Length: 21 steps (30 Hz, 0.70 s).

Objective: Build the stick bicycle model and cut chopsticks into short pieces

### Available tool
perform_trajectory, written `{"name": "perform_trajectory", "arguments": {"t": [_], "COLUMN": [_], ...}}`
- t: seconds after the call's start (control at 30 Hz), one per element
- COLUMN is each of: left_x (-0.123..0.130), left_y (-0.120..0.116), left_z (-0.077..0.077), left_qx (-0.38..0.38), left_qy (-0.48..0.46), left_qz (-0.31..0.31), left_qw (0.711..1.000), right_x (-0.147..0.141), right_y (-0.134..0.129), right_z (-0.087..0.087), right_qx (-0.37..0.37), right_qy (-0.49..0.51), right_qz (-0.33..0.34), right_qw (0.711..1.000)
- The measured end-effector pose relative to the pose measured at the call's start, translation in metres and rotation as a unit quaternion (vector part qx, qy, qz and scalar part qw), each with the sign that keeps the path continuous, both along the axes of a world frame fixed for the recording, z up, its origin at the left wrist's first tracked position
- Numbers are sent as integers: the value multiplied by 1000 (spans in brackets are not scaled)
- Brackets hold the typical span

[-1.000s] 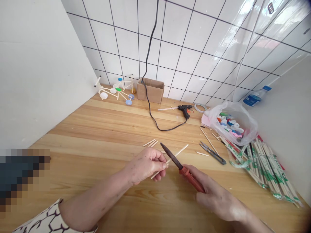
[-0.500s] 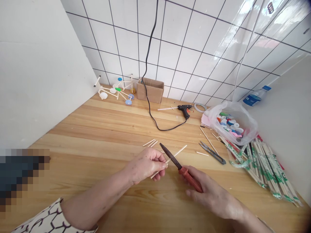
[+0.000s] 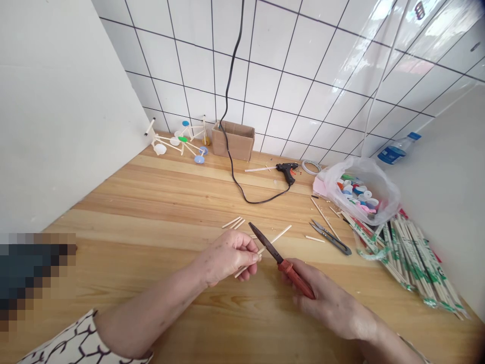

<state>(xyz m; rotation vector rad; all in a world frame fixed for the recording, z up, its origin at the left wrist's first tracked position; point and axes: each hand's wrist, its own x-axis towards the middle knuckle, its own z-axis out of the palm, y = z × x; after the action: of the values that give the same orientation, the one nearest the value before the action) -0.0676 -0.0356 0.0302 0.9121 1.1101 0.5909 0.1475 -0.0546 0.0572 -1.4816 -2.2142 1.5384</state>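
Note:
My left hand (image 3: 242, 255) is closed, its thumb and fingers pinching a thin wooden stick (image 3: 282, 232) that sticks out up to the right and below the fingers. My right hand (image 3: 322, 298) grips red-handled pliers (image 3: 295, 280) with long dark jaws, seen nearly edge-on. These jaws cross the stick just right of my left fingertips; whether they close on it, I cannot tell. Several short cut sticks (image 3: 233, 222) lie on the wood just beyond my left hand. To the right of the pliers rest grey thread snips (image 3: 330, 237) and another short stick (image 3: 315, 239).
A black glue gun (image 3: 287, 172) with its cord, a tape roll (image 3: 311, 167) and a cardboard box (image 3: 234, 140) stand at the back. Stick-and-cap models (image 3: 182, 140) sit back left. On the right are a bag of bottle caps (image 3: 361, 194), packaged sticks (image 3: 417, 263) and a bottle (image 3: 397, 150).
Both hands, the stick and the pliers keep nearly the same pose. The whole view has shifted very slightly.

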Motion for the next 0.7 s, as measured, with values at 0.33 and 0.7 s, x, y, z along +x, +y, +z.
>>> {"name": "perform_trajectory", "arguments": {"t": [0.33,0.7], "left_x": [-2,1], "left_y": [-2,-4], "left_z": [2,0], "left_qx": [10,0], "left_qy": [-5,-14], "left_qz": [-7,-4], "left_qw": [1000,1000], "right_x": [-4,1], "right_y": [-1,-6], "right_z": [3,1], "right_qx": [14,9], "right_qy": [-16,-16], "right_qz": [-3,-9], "right_qw": [1000,1000]}}
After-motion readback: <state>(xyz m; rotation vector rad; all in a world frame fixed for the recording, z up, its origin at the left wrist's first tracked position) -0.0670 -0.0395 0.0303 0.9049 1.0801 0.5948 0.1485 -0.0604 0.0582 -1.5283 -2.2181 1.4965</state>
